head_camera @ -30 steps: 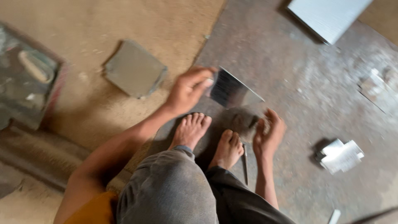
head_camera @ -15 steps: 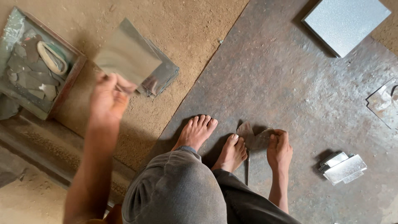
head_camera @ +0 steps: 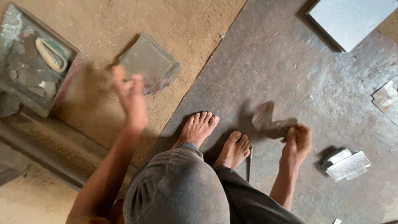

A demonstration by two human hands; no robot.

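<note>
Blurred left hand (head_camera: pixel 130 97), fingers loosely open and holding nothing, hangs just beside a stack of square metal sheets (head_camera: pixel 149 64) lying beyond its fingertips. Right hand (head_camera: pixel 296 141) is closed around a hammer (head_camera: pixel 271 122), head pointing leftward.

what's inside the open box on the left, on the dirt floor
The open box holds grey flat scraps and a pale loop, like a band or strap. What lies under the scraps is covered, and the box's left end runs out of view.
</note>
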